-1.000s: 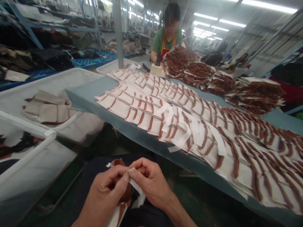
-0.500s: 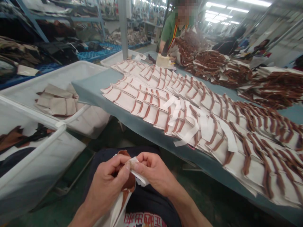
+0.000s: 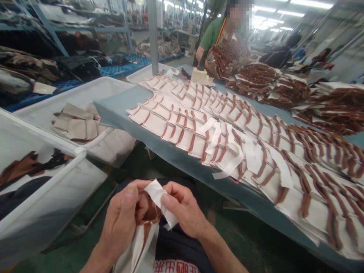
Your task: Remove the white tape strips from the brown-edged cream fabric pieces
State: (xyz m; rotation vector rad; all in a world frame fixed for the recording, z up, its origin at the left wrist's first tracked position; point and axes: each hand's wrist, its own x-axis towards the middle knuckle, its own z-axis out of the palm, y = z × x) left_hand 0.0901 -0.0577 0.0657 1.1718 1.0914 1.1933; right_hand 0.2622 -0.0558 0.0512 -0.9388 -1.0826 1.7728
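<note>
My left hand (image 3: 125,212) is closed on a sewn fabric piece (image 3: 148,235), pale with brown edging, whose open brown end faces up above my lap. Between thumb and fingers, my right hand (image 3: 182,206) pinches a short white strip (image 3: 157,197). The strip's upper end lies against the rim of the piece beside my left fingers. Whether it sticks to the rim I cannot tell. Across the table, overlapping rows of similar pale pieces (image 3: 182,125) with brown edges are laid out, and several loose white strips (image 3: 234,151) lie on top of them.
The blue-green table (image 3: 116,100) slants across in front of me. White bins (image 3: 93,170) stand at the left, holding beige and brown pieces. Brown bundles (image 3: 256,77) are piled at the back right. Behind the table a person in green (image 3: 212,34) handles another bundle. A metal post (image 3: 153,41) rises nearby.
My left thumb has lifted off the white strip, which now shows more of its length and stands higher. My right hand still pinches it. The view has shifted slightly left.
</note>
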